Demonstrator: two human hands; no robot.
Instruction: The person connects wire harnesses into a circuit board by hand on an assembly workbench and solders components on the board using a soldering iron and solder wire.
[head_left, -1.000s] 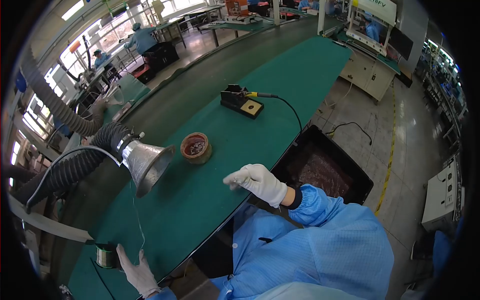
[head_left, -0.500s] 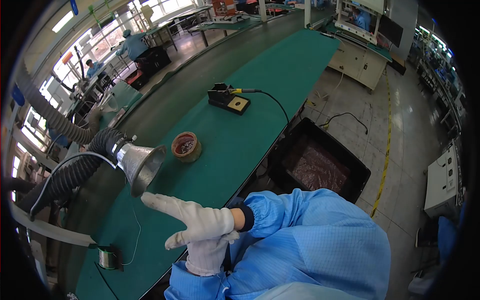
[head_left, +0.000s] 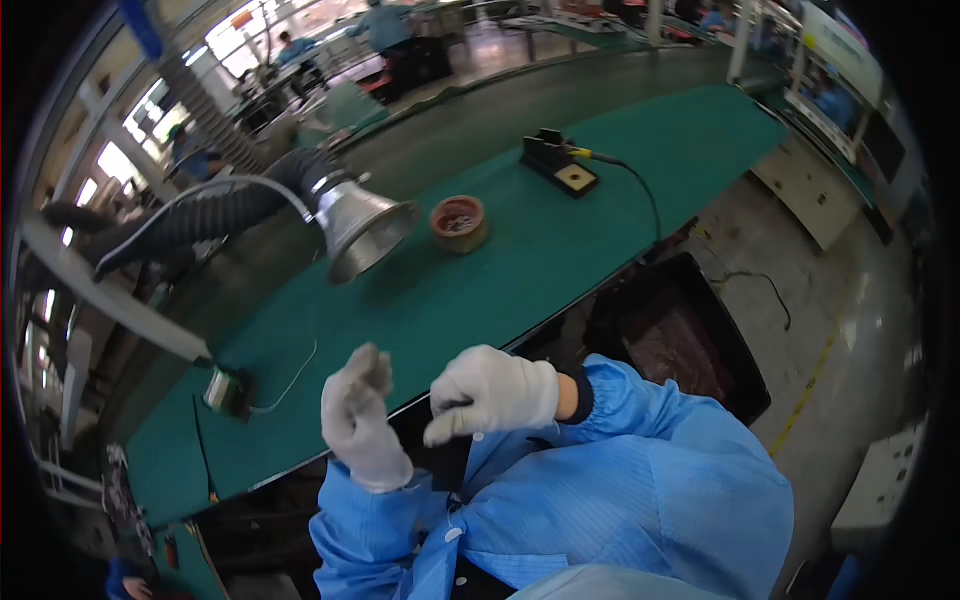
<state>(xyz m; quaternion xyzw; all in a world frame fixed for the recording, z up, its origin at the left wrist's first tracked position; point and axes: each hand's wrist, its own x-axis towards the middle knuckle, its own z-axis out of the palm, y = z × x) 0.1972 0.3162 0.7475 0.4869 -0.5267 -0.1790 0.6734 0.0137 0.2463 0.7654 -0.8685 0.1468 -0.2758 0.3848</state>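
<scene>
Hovering by the near edge of the green surface (head_left: 560,250), the 2 gloved hands, left hand (head_left: 365,425) and right hand (head_left: 495,390), are apart, fingers curled; from here I cannot tell whether they pinch anything thin. The wire spool (head_left: 221,391) sits left of the left fingers, its loose wire (head_left: 296,381) reaching toward them. I'd judge the spool compact, fairly heavy, best gripped by its ends; the wire, soft and bendable, best pinched near its tip.

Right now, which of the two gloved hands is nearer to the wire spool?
The left hand: in this view it is between the wire spool and the right hand, which is clearly farther from the spool.
</scene>
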